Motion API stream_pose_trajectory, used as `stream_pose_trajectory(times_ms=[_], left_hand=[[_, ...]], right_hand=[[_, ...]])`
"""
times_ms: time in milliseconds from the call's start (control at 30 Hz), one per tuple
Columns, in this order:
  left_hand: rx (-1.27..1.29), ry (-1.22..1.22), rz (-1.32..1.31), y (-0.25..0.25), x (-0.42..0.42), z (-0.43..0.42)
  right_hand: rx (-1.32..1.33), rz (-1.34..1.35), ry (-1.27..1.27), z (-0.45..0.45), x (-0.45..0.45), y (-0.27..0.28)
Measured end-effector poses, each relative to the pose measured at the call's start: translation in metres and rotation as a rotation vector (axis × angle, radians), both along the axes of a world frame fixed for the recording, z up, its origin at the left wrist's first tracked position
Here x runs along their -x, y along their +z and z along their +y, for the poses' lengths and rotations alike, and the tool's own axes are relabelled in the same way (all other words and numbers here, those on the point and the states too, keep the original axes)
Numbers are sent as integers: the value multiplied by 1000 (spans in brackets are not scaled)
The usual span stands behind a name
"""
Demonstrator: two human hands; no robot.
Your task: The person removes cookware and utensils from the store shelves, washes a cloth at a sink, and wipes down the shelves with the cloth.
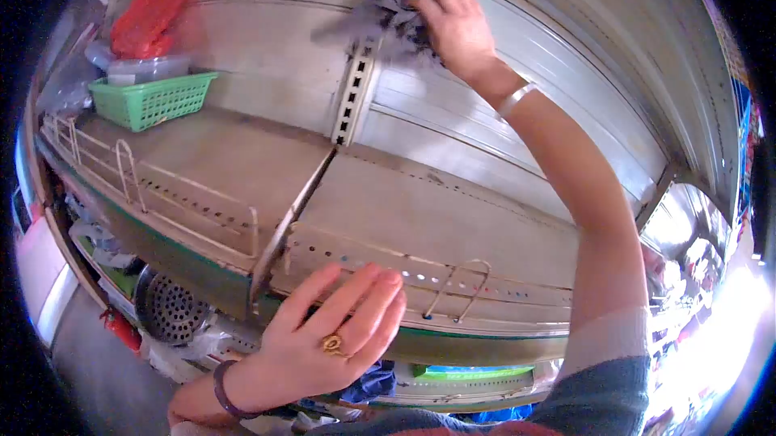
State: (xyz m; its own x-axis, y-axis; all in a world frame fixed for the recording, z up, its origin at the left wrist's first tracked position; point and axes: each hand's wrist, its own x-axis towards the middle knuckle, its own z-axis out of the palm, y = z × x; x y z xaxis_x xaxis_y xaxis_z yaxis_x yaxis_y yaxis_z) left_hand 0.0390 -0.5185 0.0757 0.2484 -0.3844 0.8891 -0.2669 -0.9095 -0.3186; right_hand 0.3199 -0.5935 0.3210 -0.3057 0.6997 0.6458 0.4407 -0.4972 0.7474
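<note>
A grey cloth (pixel 396 24) is bunched in my right hand (pixel 459 28), high up against the slotted metal upright (pixel 352 92) and the back panel of the shelving. Its left end is smeared by motion. My left hand (pixel 339 331), with a ring and a dark wristband, is stretched out at the front edge of the shelf, over the low wire rail (pixel 404 262). Its fingers lie nearly straight with nothing in them. Whether the fingertips touch the rail I cannot tell.
On the left shelf (pixel 242 141) stands a green plastic basket (pixel 153 101) with a clear container (pixel 149 70) and a red bag (pixel 153 20) above it. A wire rail (pixel 190 189) runs along that shelf's front. Lower down are a perforated metal pan (pixel 171 307) and a dark blue bundle (pixel 370 382).
</note>
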Motion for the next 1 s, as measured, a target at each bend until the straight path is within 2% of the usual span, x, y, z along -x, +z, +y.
stream_pose_trajectory(times_ms=[33, 100, 133, 233, 333, 400, 433, 467, 500, 567, 633, 667, 700, 733, 767, 800, 833, 900, 1000], left_hand=[[8, 6, 21, 0, 2, -2], [21, 28, 52, 2, 5, -4], [19, 33, 45, 1, 4, -4], [21, 45, 85, 4, 8, -6], [35, 35, 76, 5, 7, -8], [48, 29, 72, 4, 8, -9], [45, 26, 71, 5, 8, -10], [41, 22, 71, 5, 8, -9], [39, 15, 72, 5, 8, -9], [17, 18, 106, 5, 10, -7], [7, 19, 123, 5, 11, -5], [4, 15, 121, 4, 11, -5], [-5, 7, 115, 5, 9, -5], [-14, 9, 128, 3, 9, -5], [-27, 9, 136, 0, 10, -4], [-40, 9, 143, 0, 9, -4], [-47, -1, 129, 3, 9, -4], [-52, -18, 113, 8, 11, -6], [-65, 22, 91, 5, 9, -7]], right_hand=[[40, -134, -102, -2, -13, 2], [115, -265, -133, -18, -40, -7], [168, -65, -257, -28, -45, -5], [138, 15, -321, -66, -28, 1], [33, 99, -322, -149, -47, 3], [-93, 165, -574, -216, -62, 2], [-118, 238, -621, -244, -53, 0], [-189, 171, -748, -272, -64, -5], [-202, 228, -688, -281, -52, -4], [-342, 470, -881, -268, -44, -2], [-216, 305, -763, -237, -42, -1], [-211, 448, -797, -202, -35, 5], [-176, 409, -734, -172, -39, 3], [-42, 177, -381, -147, -44, -2], [-50, 450, -476, -107, -28, 4], [4, 324, -466, -79, -21, 5], [19, 176, -338, -63, -23, 2], [48, 82, -271, -61, -32, 6], [128, 128, -230, -115, -34, 10]])
